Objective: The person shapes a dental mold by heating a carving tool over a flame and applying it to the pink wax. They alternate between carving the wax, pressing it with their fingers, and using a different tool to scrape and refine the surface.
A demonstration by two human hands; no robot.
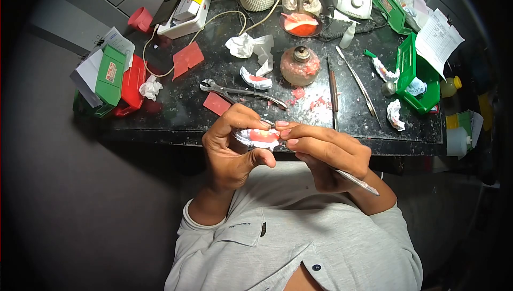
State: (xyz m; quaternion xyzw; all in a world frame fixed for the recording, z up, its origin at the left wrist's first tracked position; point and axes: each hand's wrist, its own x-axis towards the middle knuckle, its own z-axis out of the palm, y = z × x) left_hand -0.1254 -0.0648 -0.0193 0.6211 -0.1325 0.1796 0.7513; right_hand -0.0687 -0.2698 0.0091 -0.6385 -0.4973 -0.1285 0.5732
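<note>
My left hand (227, 146) is closed around a white plaster dental cast (243, 138) with pink wax (264, 136) on it, held in front of the bench edge. In my right hand (334, 154) is a slim metal instrument (360, 182); its rear end sticks out below the palm. The fingertips of both hands meet at the cast's upper edge, where they hide the instrument's working end. Just beyond my hands lie metal pliers (243, 92), a second cast with pink wax (256, 79) and a pink wax sheet (216, 104).
A glass spirit lamp (300, 69) stands mid-bench among pink wax scraps (315, 103). Right of it lie a brown-handled tool (333, 88) and a metal spatula (358, 83). Green boxes (409, 77) stand at the right, a red box (132, 90) at the left. Cables cross the back.
</note>
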